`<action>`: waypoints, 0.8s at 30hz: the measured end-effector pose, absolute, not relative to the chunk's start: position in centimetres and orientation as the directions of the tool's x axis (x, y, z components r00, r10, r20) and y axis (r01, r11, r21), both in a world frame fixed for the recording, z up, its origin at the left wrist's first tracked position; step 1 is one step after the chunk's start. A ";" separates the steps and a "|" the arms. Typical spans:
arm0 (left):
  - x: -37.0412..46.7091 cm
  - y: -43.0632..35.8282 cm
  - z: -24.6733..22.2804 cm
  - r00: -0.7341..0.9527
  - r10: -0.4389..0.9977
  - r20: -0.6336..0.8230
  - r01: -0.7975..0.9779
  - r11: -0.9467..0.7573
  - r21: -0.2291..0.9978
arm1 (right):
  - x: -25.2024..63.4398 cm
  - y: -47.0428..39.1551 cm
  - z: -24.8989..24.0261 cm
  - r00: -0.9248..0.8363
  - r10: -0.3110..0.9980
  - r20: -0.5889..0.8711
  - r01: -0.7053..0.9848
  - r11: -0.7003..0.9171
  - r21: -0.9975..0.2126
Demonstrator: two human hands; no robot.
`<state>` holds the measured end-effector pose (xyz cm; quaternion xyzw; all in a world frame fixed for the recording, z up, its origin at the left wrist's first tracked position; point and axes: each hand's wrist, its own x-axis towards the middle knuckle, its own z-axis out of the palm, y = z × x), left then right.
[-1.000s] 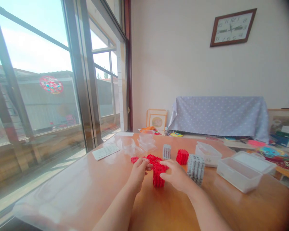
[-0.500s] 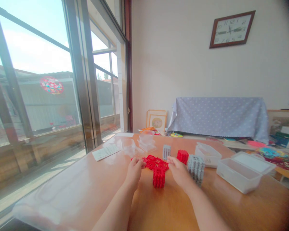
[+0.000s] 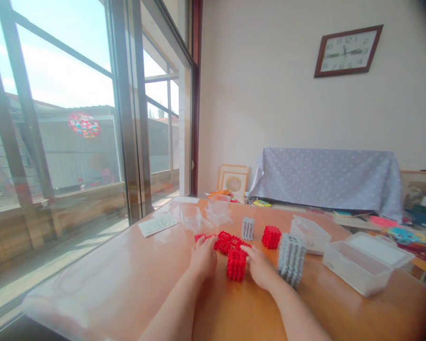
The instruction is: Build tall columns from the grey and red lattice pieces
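My left hand (image 3: 203, 256) rests at the left side of a loose spread of flat red plastic building pieces (image 3: 227, 242), fingers stretched over its edge and apart. On the other side, my right hand (image 3: 260, 268) has its fingers extended toward the spread, the fingertips close beside a squared stack of red pieces (image 3: 236, 265). Neither hand shows anything held. Farther right stand another red stack (image 3: 271, 237) and a tall grey stack (image 3: 291, 260) of similar notched pieces. A smaller grey stack (image 3: 248, 228) stands behind the red spread.
Two clear plastic boxes, one closer (image 3: 358, 265) with its lid folded back and one behind (image 3: 310, 234), stand on the right. Clear plastic trays (image 3: 218, 210) and a printed sheet (image 3: 158, 223) lie toward the back left of the wooden table (image 3: 230, 312). A window runs along the left.
My right hand has come down and nearer to the front red stack, its pinch loosened. The left hand's closed fingers have spread over the red pieces. The view has shifted slightly.
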<state>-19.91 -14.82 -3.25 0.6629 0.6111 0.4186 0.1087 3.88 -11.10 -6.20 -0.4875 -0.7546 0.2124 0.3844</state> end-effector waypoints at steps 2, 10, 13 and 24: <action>-19.4 -15.0 -3.5 0.016 0.918 0.397 0.786 -0.257 0.562 | 3.9 -11.2 -6.2 -0.240 0.893 0.381 0.596 0.446 -0.668; -18.9 -15.7 -2.6 0.091 0.907 0.412 0.886 -0.262 0.382 | 4.0 -11.8 -5.0 -0.271 0.888 0.372 0.713 0.444 -0.543; -19.1 -15.8 -2.2 0.058 0.924 0.378 0.916 -0.200 0.347 | 3.9 -11.9 -4.7 -0.239 0.902 0.359 0.764 0.403 -0.504; -19.7 -14.1 -3.6 0.010 0.933 0.361 0.907 -0.160 0.390 | 3.9 -12.2 -4.4 -0.204 0.919 0.338 0.806 0.353 -0.474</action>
